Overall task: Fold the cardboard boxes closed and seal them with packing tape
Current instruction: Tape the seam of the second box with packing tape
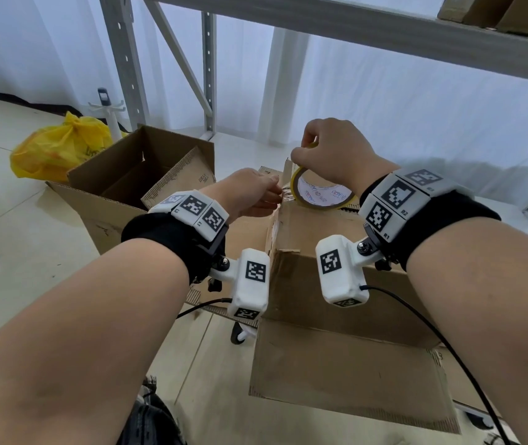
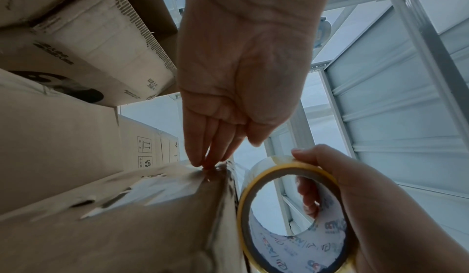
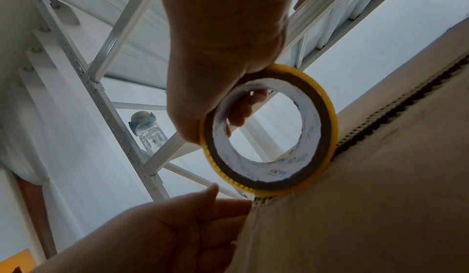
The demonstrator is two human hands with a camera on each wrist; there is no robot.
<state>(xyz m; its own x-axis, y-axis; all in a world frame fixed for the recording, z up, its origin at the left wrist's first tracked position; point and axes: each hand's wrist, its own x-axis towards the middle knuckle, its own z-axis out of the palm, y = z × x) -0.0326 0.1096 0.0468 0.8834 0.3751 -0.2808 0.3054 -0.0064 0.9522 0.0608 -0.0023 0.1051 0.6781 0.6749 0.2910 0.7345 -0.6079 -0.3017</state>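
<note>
Right hand: thumb on the outer rim and fingers curled through the core of the tape roll, gripping it. The roll is a flat ring with a yellow edge, a brown winding and a white printed paper core. It stands tilted on edge, its lower rim touching the top of the near box at the far left corner.

Left hand: fingers held straight and pressed together, tips meeting the thumb to pinch the free end of the tape just left of the roll. The strip is clear, glossy and wrinkled; it lies stuck down over the box's upper left edge, directly under the fingertips.

Near box: brown corrugated cardboard, scuffed, fluted edges exposed. Its top is folded flat beneath the roll; one large flap hangs open on the near side, well below both wrists.

Second box: same cardboard, left of the left hand, open at the top, flaps upright, one printed flap leaning inward.

Beyond it, a knotted yellow plastic bag rests on the pale tiled floor. A grey perforated steel rack stands behind both hands. A clear bottle rests on a rack rail.
</note>
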